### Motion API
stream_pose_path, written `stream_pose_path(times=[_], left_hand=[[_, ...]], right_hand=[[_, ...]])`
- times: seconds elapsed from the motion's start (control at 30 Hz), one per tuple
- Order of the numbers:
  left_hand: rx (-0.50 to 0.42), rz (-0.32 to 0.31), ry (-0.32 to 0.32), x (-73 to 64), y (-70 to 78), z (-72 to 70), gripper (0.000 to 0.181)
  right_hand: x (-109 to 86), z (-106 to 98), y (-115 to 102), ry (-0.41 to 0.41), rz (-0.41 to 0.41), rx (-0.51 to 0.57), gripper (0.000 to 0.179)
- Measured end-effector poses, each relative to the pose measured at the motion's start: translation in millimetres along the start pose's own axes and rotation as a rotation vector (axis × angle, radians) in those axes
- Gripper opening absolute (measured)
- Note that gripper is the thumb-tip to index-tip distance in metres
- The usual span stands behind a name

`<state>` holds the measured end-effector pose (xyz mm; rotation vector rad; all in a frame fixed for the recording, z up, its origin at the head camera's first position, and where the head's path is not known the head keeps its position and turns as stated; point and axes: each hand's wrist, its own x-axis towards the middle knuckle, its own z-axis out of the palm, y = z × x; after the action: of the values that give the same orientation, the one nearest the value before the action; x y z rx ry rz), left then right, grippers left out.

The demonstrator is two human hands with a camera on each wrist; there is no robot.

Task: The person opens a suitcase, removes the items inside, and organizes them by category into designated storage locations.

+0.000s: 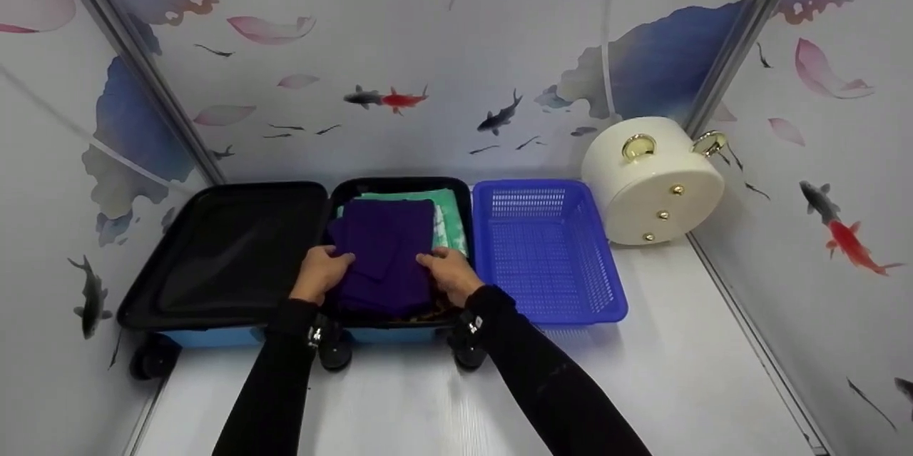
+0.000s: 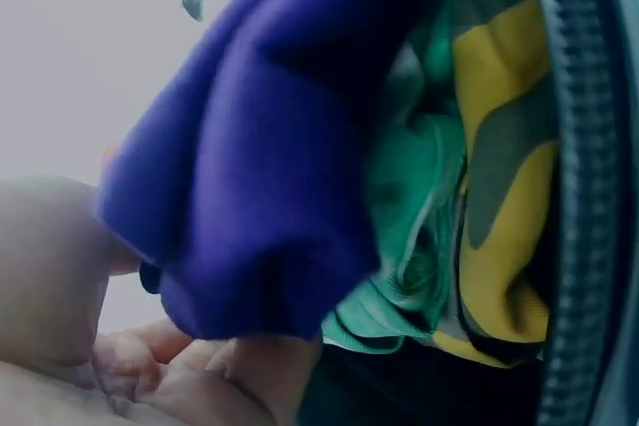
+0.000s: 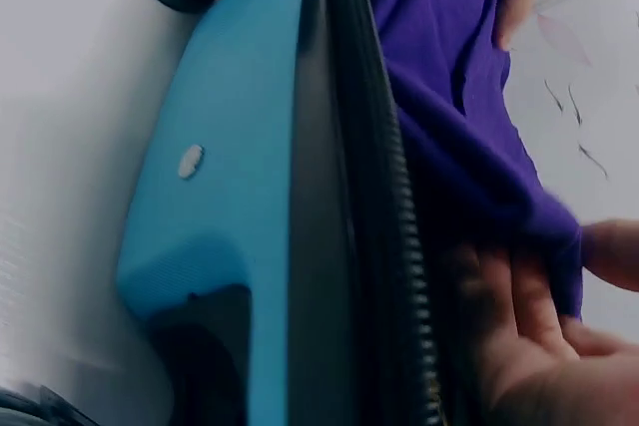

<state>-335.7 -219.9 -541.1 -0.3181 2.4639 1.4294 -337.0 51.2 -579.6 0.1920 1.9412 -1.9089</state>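
A folded purple garment (image 1: 389, 249) lies over the right half of an open suitcase (image 1: 463, 228). My left hand (image 1: 322, 274) pinches its left edge, thumb on top and fingers beneath, as the left wrist view shows. On the opposite edge my right hand (image 1: 451, 274) grips the cloth the same way; in the right wrist view its fingers (image 3: 534, 306) are under the fabric. Beneath the purple cloth are green clothes (image 2: 419, 207) and a yellow-and-dark camouflage-patterned garment (image 2: 509, 167). The purple cloth hides most of what lies below it.
The suitcase's other half (image 1: 235, 256) lies flat on the left, black inside. A blue plastic basket (image 1: 549, 252) stands right of the suitcase. Behind it, a round cream case with gold handles (image 1: 653, 181) leans near the corner. Patterned walls enclose the white surface.
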Motion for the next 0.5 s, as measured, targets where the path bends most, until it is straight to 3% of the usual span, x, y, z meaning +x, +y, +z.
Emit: stream_pose_path(times=[0.17, 0.33, 0.5], left_hand=[[-0.053, 0.067, -0.038, -11.0, 12.1, -1.4, 0.073], [-0.119, 0.12, -0.095, -27.5, 37.8, -6.3, 0.073], [-0.15, 0.196, -0.141, -40.8, 65.7, 0.7, 0.071]], right_hand=[[2.2, -12, -5, -0.09, 0.053, 0.066, 0.07], [-1.9, -25, -11, -0.138, 0.017, 0.207, 0.062], [-7.0, -36, -15, -0.188, -0.009, 0.292, 0.036]])
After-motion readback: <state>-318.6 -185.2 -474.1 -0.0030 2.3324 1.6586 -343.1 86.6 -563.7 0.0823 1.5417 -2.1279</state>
